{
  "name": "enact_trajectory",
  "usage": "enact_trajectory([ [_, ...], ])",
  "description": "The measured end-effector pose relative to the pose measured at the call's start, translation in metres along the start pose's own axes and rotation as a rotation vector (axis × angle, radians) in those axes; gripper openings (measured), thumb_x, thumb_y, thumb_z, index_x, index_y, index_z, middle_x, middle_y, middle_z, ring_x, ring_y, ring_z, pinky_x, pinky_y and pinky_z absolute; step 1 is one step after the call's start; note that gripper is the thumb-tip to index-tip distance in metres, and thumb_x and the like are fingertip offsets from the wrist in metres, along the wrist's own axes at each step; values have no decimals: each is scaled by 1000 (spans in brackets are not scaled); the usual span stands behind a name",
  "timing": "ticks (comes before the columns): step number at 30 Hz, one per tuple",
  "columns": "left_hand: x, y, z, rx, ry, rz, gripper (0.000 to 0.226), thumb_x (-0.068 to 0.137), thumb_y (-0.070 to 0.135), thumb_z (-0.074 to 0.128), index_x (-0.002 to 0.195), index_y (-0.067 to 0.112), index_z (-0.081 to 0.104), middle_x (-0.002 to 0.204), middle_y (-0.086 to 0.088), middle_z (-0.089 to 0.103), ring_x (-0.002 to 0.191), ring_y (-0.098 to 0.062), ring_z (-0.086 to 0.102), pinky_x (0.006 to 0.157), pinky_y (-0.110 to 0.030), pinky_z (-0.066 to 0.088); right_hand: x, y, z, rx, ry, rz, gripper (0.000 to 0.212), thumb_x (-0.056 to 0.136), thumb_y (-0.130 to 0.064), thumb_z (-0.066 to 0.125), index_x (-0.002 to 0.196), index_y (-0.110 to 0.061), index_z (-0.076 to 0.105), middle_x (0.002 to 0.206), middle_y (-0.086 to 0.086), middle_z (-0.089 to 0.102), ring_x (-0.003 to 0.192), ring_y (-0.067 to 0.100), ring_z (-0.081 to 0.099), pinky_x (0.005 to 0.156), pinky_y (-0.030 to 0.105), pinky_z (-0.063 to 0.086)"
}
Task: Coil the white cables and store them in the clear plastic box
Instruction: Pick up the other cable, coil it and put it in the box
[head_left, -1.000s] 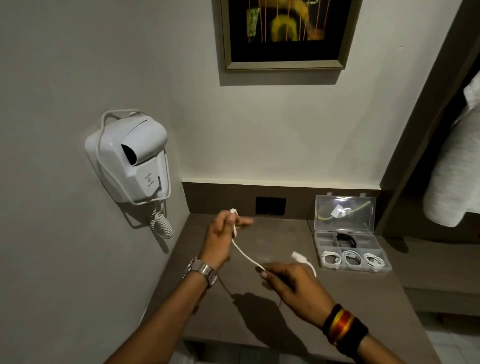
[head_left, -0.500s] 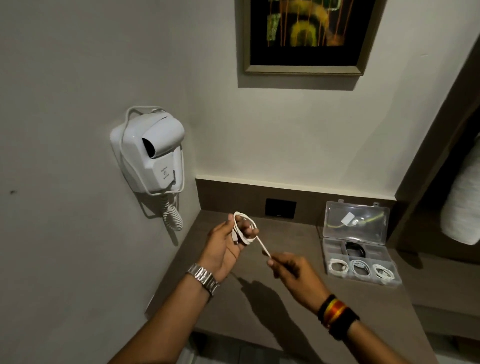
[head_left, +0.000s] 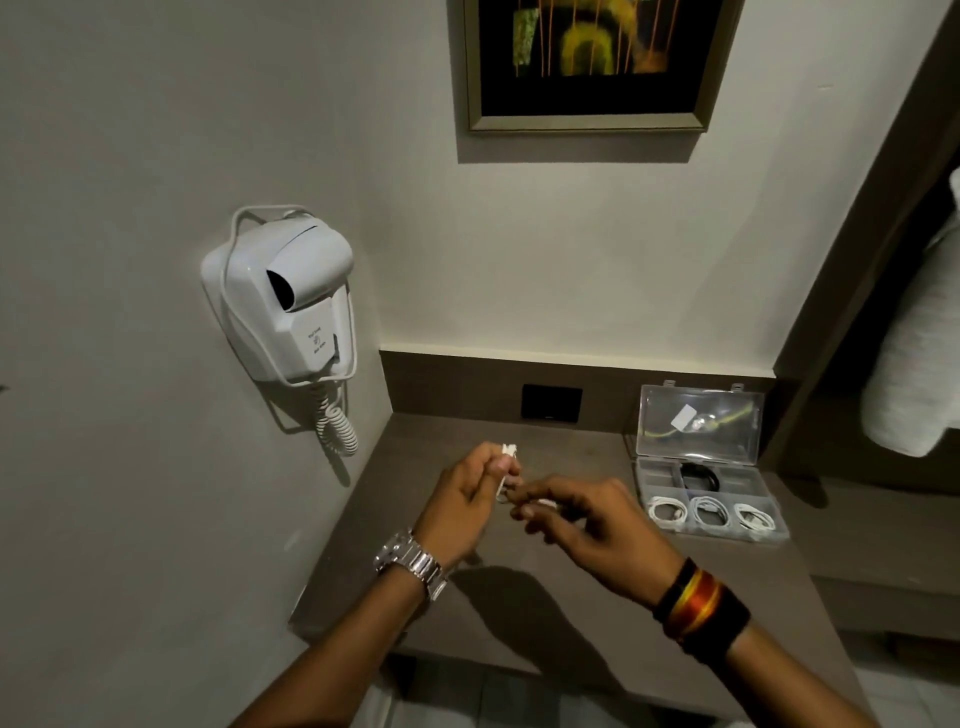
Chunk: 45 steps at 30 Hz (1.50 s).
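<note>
My left hand (head_left: 467, 506) holds a small coiled white cable (head_left: 506, 467) above the brown counter; a white plug sticks up past the fingers. My right hand (head_left: 592, 525) meets it from the right, fingertips pinching the cable's loose end. Most of the coil is hidden between the two hands. The clear plastic box (head_left: 779, 535) lies open at the counter's back right, lid propped against the wall. Its front row holds three coiled white cables (head_left: 709, 512), and a black item (head_left: 701, 475) sits in a rear compartment.
A white wall-mounted hair dryer (head_left: 283, 296) with a curly cord hangs on the left wall. A black socket plate (head_left: 550, 402) is set in the backsplash. A framed picture (head_left: 587, 62) hangs above. White fabric (head_left: 914, 353) hangs at the right edge.
The cable went from stretched between my hands to wound into a small coil in my left hand. My right hand moved left until it touches the coil.
</note>
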<state>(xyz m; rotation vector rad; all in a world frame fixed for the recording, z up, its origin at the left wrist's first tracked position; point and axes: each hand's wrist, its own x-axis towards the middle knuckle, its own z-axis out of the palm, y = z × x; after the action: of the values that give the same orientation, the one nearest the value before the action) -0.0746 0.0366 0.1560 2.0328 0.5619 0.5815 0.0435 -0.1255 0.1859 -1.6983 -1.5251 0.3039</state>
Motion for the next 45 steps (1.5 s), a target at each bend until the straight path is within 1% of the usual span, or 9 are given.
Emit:
enact_trajectory([
  [5,-3,6,3,-72,-275,-36,33,106,49,38,89,35,63,76,-1,69,66,-4,62,69,-27,49,9,15,-21,-255,189,-32,25,92,-34,68,115,-24,72,101,-7,77,85,2,69,74,27,62],
  [10,2,12,0,-522,-476,-161,28,103,33,46,98,18,69,75,1,63,84,-32,58,79,-35,53,16,37,-16,199,236,181,15,87,-26,78,100,-20,74,97,-4,78,92,9,73,83,29,61],
  [13,3,14,0,-572,-441,-181,24,104,27,49,99,15,69,76,-1,66,85,-31,62,78,-28,57,16,49,-7,493,260,261,14,89,-13,77,99,-5,71,93,12,77,87,21,75,83,35,63],
  [19,1,11,12,-110,-182,-37,28,107,26,47,90,15,67,78,5,69,75,-7,64,76,-23,51,16,52,7,686,305,330,16,90,-9,74,100,2,67,85,11,78,78,22,76,71,30,63],
  [24,4,11,11,-222,-251,-88,32,109,26,43,83,23,61,78,4,60,72,-4,60,78,-24,51,20,50,8,631,323,308,12,92,-14,72,100,-5,68,99,14,77,90,24,75,76,34,63],
  [30,1,8,18,-203,-23,-124,24,105,29,53,95,21,72,82,6,75,76,-6,71,74,-26,55,23,45,13,668,339,334,10,93,-10,71,99,-3,67,86,3,78,81,17,75,72,26,61],
  [37,-9,16,28,245,291,168,32,106,42,45,95,23,68,98,10,67,98,-8,53,84,-30,38,30,32,9,803,341,359,18,93,-15,71,103,0,69,89,7,80,77,15,75,69,24,60],
  [39,-8,14,22,348,265,162,38,105,47,37,93,24,64,98,11,65,99,-10,49,86,-29,29,29,29,8,838,322,371,25,92,-20,71,106,0,68,93,9,80,79,17,75,70,26,61],
  [45,-16,10,12,231,13,201,23,108,42,41,100,27,56,91,9,60,76,-7,59,63,-22,47,24,27,16,981,267,477,27,87,-33,73,102,-10,73,91,14,77,77,22,73,70,35,62],
])
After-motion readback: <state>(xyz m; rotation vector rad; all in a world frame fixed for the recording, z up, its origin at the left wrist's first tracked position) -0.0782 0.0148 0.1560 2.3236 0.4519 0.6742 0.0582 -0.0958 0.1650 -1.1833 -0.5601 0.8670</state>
